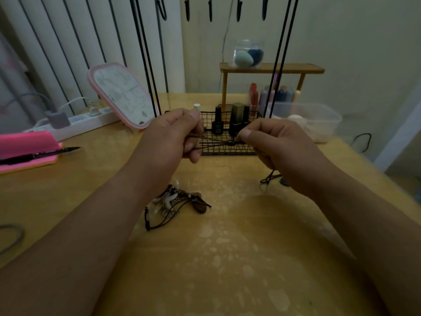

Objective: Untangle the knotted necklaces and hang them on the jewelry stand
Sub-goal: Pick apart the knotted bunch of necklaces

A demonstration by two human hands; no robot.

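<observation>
Centrally, mid-frame: left hand and right hand, both raised above the worktop, each pinching a brown cord necklace drawn taut between them, with a small knot just beside the right thumb. Directly behind the cord: jewelry stand, with a black wire basket base holding nail polish bottles and thin uprights rising to hooks at the top edge. Lower centre, on the worktop between the forearms: tangled necklaces, made up of dark cords, chain and pale pendants in one heap. Left side: pink-framed mirror, power strip, pink case with a black pen on it. Upper right: wooden shelf carrying a clear jar of sponges, with a clear plastic tub at right of the stand
</observation>
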